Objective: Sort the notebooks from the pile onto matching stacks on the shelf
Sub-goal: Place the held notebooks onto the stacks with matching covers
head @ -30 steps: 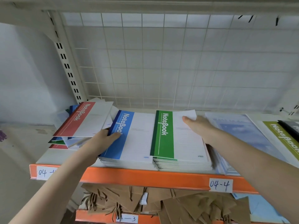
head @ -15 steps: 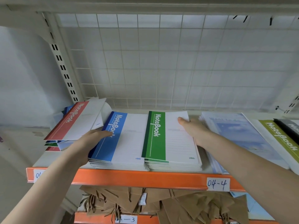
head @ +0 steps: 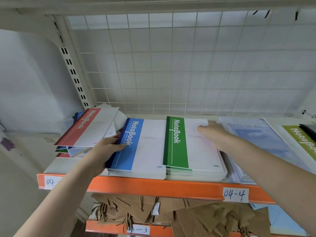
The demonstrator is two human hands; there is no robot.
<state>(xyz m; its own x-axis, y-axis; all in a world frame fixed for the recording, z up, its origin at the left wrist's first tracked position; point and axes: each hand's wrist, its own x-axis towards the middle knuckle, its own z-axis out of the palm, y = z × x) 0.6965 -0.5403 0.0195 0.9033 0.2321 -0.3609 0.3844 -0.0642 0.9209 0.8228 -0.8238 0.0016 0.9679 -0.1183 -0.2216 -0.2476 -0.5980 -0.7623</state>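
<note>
On the shelf lie a blue notebook stack (head: 142, 147) and a green notebook stack (head: 188, 146) side by side. My left hand (head: 106, 147) presses flat against the left edge of the blue stack, fingers lying on its cover. My right hand (head: 213, 135) rests on the right side of the green stack, its fingers stretched over the top cover. Further left sits the mixed pile (head: 71, 147), topped by a tilted red notebook (head: 89, 127).
To the right lie a pale blue notebook stack (head: 256, 139) and an olive-green notebook (head: 304, 141). A wire grid (head: 171, 65) backs the shelf, whose orange front beam (head: 153, 187) carries a "04-4" label (head: 235, 194). Brown paper bags (head: 188, 216) fill the shelf below.
Both hands stay on the two stacks. The left fingers have slid a little further onto the blue cover. The view has shifted slightly.
</note>
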